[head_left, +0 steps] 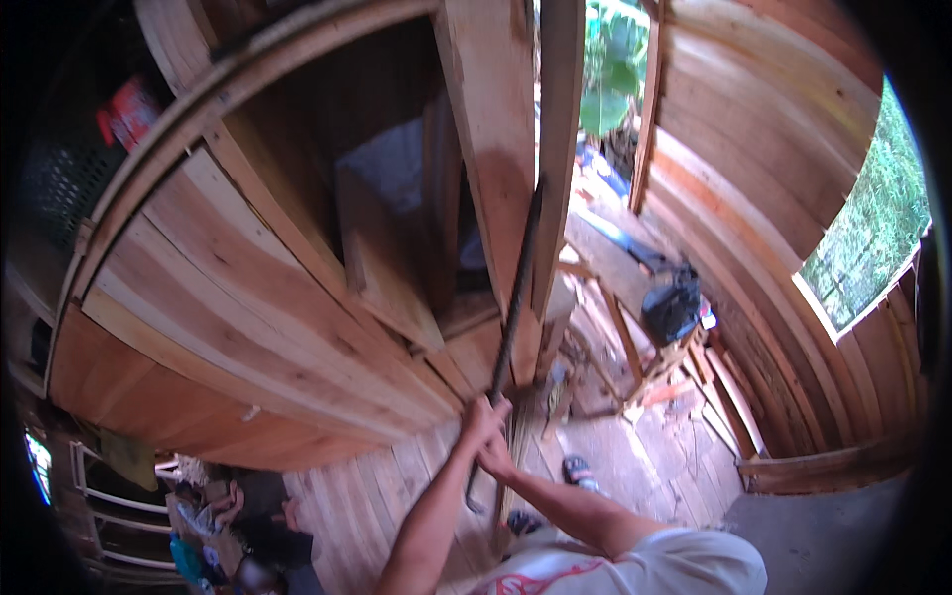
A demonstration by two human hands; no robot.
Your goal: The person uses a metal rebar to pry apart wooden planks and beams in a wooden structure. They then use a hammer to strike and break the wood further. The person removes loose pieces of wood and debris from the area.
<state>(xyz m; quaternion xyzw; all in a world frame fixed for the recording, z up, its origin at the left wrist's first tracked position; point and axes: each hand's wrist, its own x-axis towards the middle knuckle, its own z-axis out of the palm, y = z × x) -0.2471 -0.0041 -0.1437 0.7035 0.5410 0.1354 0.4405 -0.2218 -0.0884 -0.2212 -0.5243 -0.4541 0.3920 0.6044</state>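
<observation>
Both my hands are closed round a long dark crowbar (513, 309), held steeply upright in front of me. My left hand (482, 420) grips it just above my right hand (495, 455), and the two touch. The bar's upper tip lies against the gap between a wide wooden board (496, 129) and a narrower wooden post (560, 129). Its hooked lower end hangs below my hands, over the plank floor (377, 501). Whether the tip is wedged into the gap, I cannot tell.
Left stands a plank partition (228, 288) with a dark framed opening. Beyond the post, a wooden workbench (610, 233) carries a black bag (669, 312), with scrap wood around its legs. A plank wall (754, 149) curves along the right. People sit at the lower left (238, 521).
</observation>
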